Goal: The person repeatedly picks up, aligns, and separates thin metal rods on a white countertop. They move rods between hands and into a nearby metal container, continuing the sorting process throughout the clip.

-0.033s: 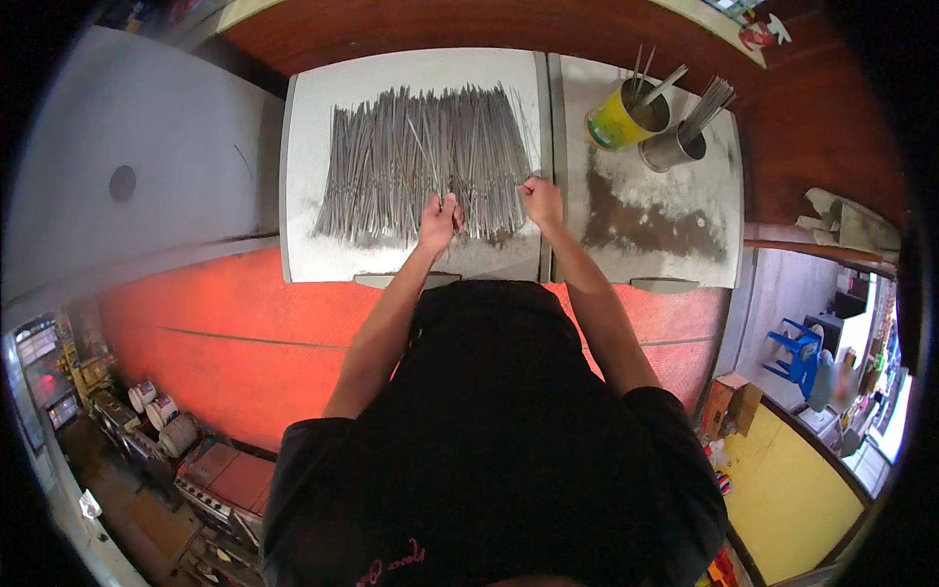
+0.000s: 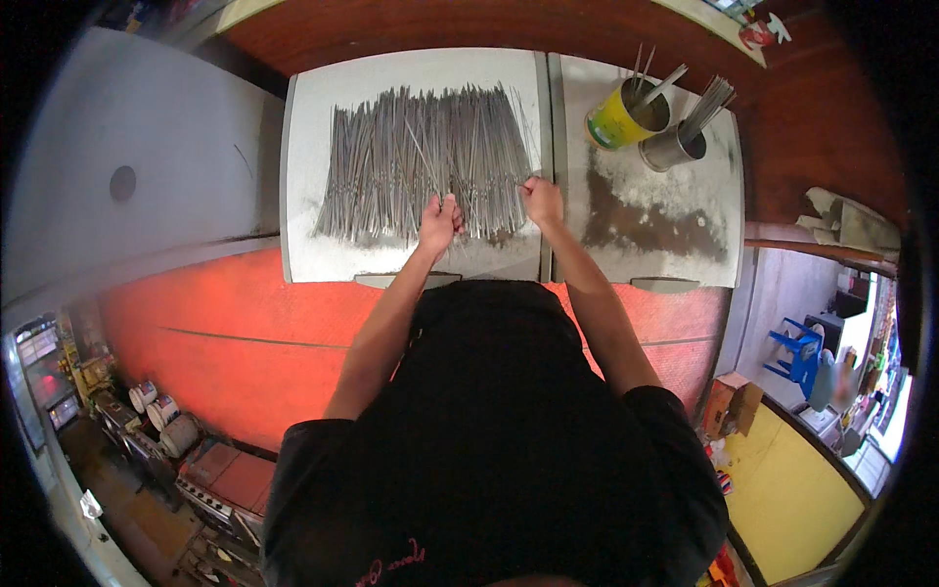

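A wide row of thin grey metal skewers [image 2: 381,166] lies side by side on a white lid [image 2: 305,108], points mostly away from me and toward me. My left hand [image 2: 440,225] is closed at the row's near edge, thumb up, with a few skewers slanting up and away from its grip. At the row's right end, my right hand [image 2: 544,203] is closed in a pinch, fingertips turned left beside the outermost skewers. Thin rods run close to those fingertips, but what they hold is too small to make out.
On the stained lid [image 2: 719,210] to the right stand a yellow-green can [image 2: 608,125] and a metal cup [image 2: 665,154], both holding skewers. A wooden ledge [image 2: 489,29] runs behind. The red front [image 2: 225,333] drops below the lids; a grey surface [image 2: 176,127] lies left.
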`<state>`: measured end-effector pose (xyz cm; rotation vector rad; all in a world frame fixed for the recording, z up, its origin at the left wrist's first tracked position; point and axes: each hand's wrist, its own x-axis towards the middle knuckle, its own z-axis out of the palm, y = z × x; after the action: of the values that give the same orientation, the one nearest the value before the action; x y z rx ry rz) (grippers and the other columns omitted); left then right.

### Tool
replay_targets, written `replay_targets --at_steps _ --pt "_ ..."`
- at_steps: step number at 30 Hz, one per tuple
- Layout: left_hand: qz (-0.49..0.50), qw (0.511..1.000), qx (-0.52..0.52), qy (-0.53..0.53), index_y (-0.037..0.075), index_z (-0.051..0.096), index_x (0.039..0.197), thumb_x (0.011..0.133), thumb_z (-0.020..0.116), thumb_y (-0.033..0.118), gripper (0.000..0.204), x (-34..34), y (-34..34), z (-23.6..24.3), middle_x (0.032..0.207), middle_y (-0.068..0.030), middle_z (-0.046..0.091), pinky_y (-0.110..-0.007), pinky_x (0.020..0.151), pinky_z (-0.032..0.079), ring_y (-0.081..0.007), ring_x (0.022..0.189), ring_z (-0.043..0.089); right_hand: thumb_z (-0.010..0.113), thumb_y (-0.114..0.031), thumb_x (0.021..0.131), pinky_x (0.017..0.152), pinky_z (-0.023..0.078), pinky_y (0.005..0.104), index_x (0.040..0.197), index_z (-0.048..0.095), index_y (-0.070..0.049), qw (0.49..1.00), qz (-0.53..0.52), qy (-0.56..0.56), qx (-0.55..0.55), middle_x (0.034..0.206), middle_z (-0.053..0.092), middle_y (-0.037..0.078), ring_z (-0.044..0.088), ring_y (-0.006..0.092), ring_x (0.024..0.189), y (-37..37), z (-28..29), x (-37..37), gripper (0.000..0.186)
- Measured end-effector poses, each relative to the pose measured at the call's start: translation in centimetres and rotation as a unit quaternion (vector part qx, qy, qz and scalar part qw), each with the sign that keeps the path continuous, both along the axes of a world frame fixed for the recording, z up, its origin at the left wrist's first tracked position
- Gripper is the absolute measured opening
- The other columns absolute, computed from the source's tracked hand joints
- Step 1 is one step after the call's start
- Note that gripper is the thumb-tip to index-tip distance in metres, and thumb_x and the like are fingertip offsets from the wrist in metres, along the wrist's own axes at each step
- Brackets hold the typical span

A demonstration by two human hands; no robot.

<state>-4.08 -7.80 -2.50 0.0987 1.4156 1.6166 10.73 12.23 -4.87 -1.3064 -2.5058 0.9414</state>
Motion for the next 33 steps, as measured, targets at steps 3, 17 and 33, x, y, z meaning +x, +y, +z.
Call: replay_targets --at_steps 3,17,33 --pt "0.009 1.0 -0.024 -0.015 0.014 0.038 0.084 0.104 0.053 0.039 0.035 0.4 0.0 1.4 0.065 0.0035 0.043 -0.027 0.046 0.037 -0.0083 0.054 0.044 0.069 -0.021 0.086 0.076 0.053 0.0486 0.094 0.067 -0.007 0.997 0.022 0.037 0.058 0.092 0.067 0.021 0.065 0.0427 0.084 -1.1 0.4 -0.3 0.016" --pt "0.017 0.99 -0.137 -0.003 0.011 0.044 0.071 0.097 0.061 0.047 0.048 -0.1 0.3 0.9 0.056 0.001 0.044 -0.03 0.038 0.037 -0.0106 0.044 0.042 0.068 -0.022 0.084 0.084 0.056 0.0445 0.099 0.075 -0.009 0.986 -0.01 -0.133 -0.101 0.103 0.071 0.02 0.068 0.0385 0.097 -1.3 -1.7 -2.3 0.021" --pt "0.018 0.992 -0.122 0.006 0.013 0.044 0.071 0.099 0.058 0.044 0.044 0.5 0.2 1.2 0.057 0.0011 0.043 -0.03 0.04 0.037 -0.0111 0.045 0.042 0.069 -0.026 0.084 0.081 0.056 0.0438 0.097 0.071 -0.005 0.978 -0.038 -0.015 -0.204 0.091 0.073 0.016 0.07 0.0364 0.089 -2.2 -0.9 -2.5 0.025"
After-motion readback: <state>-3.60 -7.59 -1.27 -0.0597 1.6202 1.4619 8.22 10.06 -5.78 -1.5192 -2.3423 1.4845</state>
